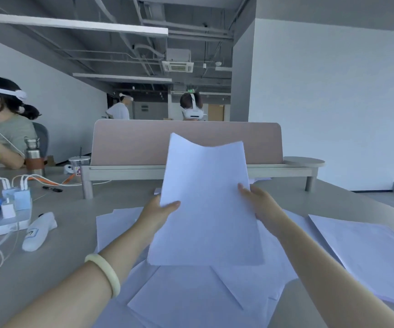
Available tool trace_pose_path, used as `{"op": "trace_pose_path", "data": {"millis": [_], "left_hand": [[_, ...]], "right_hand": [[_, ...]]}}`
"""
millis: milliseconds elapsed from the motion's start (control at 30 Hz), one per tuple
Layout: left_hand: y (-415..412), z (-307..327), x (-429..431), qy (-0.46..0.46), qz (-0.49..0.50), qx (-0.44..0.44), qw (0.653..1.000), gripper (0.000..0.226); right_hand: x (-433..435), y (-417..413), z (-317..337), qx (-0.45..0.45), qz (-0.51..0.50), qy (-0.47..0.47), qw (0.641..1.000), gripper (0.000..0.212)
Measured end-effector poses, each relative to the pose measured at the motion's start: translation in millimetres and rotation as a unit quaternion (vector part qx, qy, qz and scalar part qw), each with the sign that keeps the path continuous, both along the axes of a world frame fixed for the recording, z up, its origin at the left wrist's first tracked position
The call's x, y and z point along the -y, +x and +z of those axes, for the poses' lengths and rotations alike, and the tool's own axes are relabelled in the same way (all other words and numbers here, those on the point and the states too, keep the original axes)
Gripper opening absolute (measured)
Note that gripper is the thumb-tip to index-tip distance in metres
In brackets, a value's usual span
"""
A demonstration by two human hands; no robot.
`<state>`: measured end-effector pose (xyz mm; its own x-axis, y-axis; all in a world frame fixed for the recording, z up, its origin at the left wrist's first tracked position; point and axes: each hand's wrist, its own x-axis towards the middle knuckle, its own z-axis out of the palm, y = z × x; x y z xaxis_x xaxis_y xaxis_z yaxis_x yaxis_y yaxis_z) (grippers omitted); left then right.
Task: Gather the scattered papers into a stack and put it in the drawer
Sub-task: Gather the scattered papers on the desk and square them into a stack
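I hold a sheaf of white paper (205, 204) upright above the desk, its top edge sagging in the middle. My left hand (158, 215) pinches its left edge, thumb on the front. My right hand (261, 204) grips the right edge the same way. Below it several loose white sheets (198, 294) lie overlapping on the grey desk (68, 252). A separate pile of sheets (371, 252) lies at the right, near the desk edge. No drawer is in view.
A pink divider screen (132, 140) on a low shelf stands behind the papers. At the left are a power strip with chargers (13, 209), cables, a white handheld device (38, 232), a steel bottle (33, 152) and a seated person (4, 129). A window is at far right.
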<state>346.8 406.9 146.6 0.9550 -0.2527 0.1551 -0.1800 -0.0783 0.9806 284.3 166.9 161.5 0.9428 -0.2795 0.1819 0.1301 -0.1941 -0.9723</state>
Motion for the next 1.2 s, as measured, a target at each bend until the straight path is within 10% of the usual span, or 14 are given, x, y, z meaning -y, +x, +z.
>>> {"op": "trace_pose_path", "data": {"millis": [100, 233, 600, 1033, 1200], "left_hand": [[-1, -7, -6, 0.022, -0.018, -0.083, 0.996, 0.037], [-2, -35, 0, 0.056, -0.005, -0.145, 0.988, 0.049], [-18, -45, 50, 0.009, -0.053, -0.238, 0.970, 0.003], [13, -35, 30, 0.058, -0.063, -0.116, 0.990, 0.049], [35, -9, -50, 0.119, -0.096, -0.135, 0.979, 0.051]], "right_hand": [[29, 2, -6, -0.141, -0.071, -0.118, 0.980, 0.029], [52, 2, -37, -0.316, -0.082, -0.387, 0.862, 0.058], [74, 13, -51, -0.323, -0.045, -0.235, 0.916, 0.031], [59, -3, -53, -0.256, -0.007, -0.059, 0.965, 0.031], [63, -14, -46, -0.278, -0.034, -0.318, 0.906, 0.047]]}}
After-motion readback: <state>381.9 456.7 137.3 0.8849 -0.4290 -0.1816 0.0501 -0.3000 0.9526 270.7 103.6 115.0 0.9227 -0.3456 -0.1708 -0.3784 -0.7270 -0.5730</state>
